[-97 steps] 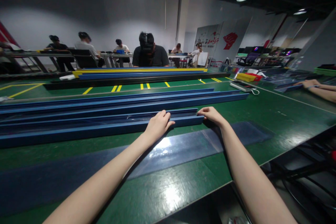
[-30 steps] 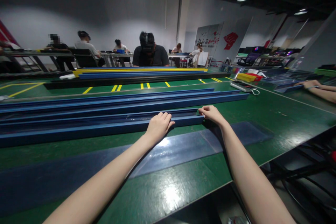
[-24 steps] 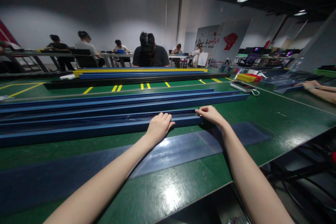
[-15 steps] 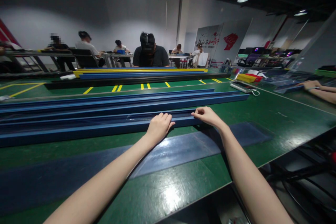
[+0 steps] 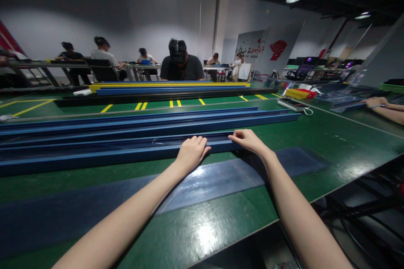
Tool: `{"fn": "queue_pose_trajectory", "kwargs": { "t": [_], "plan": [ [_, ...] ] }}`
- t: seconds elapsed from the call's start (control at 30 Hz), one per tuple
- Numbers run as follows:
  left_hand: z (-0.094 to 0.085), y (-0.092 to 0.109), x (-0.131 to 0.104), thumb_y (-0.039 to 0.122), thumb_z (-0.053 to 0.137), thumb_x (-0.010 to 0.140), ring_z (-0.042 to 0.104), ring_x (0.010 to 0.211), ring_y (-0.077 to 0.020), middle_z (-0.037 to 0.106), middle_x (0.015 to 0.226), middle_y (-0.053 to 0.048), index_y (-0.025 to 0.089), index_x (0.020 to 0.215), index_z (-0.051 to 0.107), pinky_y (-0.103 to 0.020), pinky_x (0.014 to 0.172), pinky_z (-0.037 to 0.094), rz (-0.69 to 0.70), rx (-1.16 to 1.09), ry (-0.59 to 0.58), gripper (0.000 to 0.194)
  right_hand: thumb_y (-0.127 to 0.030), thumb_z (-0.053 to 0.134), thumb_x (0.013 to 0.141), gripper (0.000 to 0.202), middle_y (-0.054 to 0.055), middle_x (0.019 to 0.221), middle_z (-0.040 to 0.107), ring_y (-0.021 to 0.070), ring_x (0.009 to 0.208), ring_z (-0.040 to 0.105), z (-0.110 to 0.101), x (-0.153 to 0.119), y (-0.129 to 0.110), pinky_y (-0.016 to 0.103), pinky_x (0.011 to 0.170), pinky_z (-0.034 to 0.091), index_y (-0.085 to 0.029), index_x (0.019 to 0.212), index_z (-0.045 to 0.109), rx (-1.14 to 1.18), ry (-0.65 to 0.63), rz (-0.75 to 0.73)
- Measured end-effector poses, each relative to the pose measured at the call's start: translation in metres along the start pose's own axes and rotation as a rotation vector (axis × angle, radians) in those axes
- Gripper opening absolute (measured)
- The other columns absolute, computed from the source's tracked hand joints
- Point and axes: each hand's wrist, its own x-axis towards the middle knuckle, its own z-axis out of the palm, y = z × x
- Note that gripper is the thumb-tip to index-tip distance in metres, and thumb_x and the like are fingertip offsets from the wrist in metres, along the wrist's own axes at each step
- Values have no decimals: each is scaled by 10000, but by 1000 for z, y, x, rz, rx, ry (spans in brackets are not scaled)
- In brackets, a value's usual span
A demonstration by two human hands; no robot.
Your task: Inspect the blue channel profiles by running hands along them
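Observation:
A long blue channel strip point(image 5: 104, 156) with raised side walls lies across the green table, the nearest of several. My left hand point(image 5: 192, 151) is closed over its near wall, a little short of the right end, with the fingertips hooked inside the channel. At that right end my right hand point(image 5: 248, 139) pinches the strip between thumb and curled fingers. Whatever lies under the fingertips is hidden. Below both wrists a flat, clear bluish plastic sheet point(image 5: 217, 176) rests on the table; my forearms cross above it.
More blue channel strips point(image 5: 189, 125) lie just behind. Farther back are a black strip point(image 5: 158, 98), a yellow strip point(image 5: 170, 85) and a phone-like device point(image 5: 292, 105) with a white loop. At right, a co-worker's hands point(image 5: 375, 103) touch another strip. The table's front edge point(image 5: 303, 206) runs diagonally.
My right hand has shifted very slightly left along the strip's end. My left hand and the strip look unmoved.

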Motion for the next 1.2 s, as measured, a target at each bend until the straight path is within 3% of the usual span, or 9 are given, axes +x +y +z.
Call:
{"fn": "queue_pose_trajectory", "kwargs": {
  "t": [0.23,0.47,1.2],
  "plan": [
    [-1,2,0,358,355,881,500,763,-194,566,797,-64,152,863,517,-297,608,307,-5,26,13,263,-543,503,691,399,-12,568,533,105,552,464,-1,-1,-5,209,509,316,-153,645,578,100,-80,-47],
    [-3,3,-1,373,364,875,486,780,-199,558,822,-65,161,839,520,-303,630,303,-27,39,35,266,-492,583,633,340,-17,560,532,100,543,466,0,0,-3,208,509,328,-154,602,554,112,-52,-62],
    [-2,4,-3,425,379,861,515,760,-205,578,773,-76,153,787,558,-303,610,303,-125,15,7,334,-443,556,682,288,-13,565,517,100,534,446,0,-2,-10,212,505,312,-166,606,525,18,-31,-109]
  ]
}}
